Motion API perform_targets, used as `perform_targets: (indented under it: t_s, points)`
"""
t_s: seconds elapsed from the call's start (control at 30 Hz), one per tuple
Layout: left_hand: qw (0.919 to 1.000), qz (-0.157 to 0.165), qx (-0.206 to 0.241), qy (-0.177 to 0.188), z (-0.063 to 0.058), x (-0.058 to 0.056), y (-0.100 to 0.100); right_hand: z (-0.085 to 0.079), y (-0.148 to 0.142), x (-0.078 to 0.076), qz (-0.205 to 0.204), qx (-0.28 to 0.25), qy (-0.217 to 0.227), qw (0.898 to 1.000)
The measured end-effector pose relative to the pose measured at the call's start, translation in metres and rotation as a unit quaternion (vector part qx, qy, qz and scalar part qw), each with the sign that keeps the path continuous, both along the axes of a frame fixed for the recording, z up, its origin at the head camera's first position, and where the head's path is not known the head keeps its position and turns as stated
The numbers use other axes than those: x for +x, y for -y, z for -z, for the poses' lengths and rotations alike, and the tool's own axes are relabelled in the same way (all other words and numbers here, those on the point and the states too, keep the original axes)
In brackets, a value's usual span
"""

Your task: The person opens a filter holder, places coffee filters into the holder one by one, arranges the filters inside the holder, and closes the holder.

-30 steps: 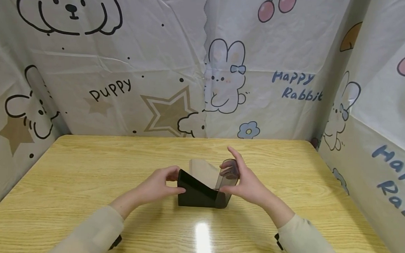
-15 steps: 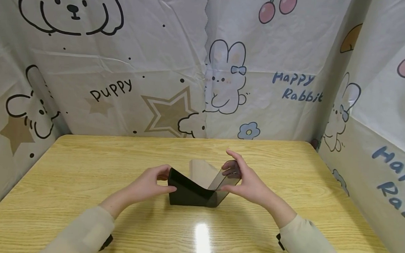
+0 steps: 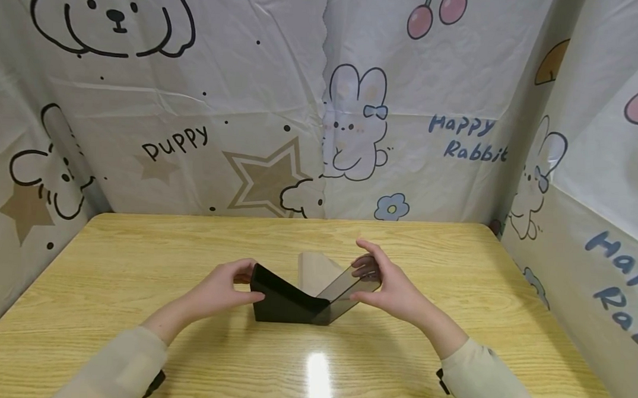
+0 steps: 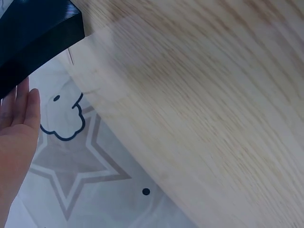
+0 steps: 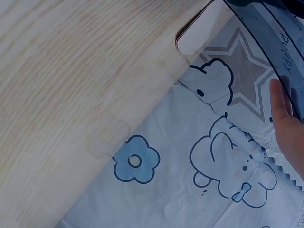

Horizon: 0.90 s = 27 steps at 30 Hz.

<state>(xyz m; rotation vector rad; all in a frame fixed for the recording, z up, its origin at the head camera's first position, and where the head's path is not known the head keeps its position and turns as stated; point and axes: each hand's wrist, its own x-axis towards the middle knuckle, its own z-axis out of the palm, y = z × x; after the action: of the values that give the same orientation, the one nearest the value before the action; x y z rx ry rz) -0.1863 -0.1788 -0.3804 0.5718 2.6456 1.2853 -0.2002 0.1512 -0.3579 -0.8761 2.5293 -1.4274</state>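
Note:
A black wedge-shaped box piece [image 3: 285, 301] sits low over the table with its tall end to the left. My left hand [image 3: 213, 289] grips that end, thumb in front and fingers behind. A smoky see-through piece [image 3: 344, 292] slants up to the right from the black piece's low end, overlapping it there. Its upper end is held by my right hand [image 3: 392, 288], with fingers visible through it. In the left wrist view, the fingers [image 4: 20, 107] lie against the black piece [image 4: 42, 35]. The right wrist view shows the clear piece [image 5: 285, 45] beside the right hand [image 5: 289, 126].
A beige flat-sided object [image 3: 316, 270] stands on the wooden table [image 3: 162, 245] just behind the two pieces. Printed white cloth [image 3: 259, 101] hangs behind the table and along both sides.
My left hand has moved left with the black piece. More of the see-through piece shows, and it slants lower. The right hand has shifted only slightly to the right.

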Motion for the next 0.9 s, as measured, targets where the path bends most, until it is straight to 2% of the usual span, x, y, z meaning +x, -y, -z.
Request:
perform_targets:
  t_s: [0.6, 0.9]
  points:
    - [0.9998, -0.008, -0.003, -0.02, -0.001, 0.0, 0.017, 0.004, 0.0, -0.003, 0.008, 0.018, -0.005, 1.0]
    - [0.9999, -0.008, 0.01, -0.001, -0.002, -0.002, 0.021, 0.005, 0.0, -0.003, 0.008, 0.022, -0.003, 1.0]
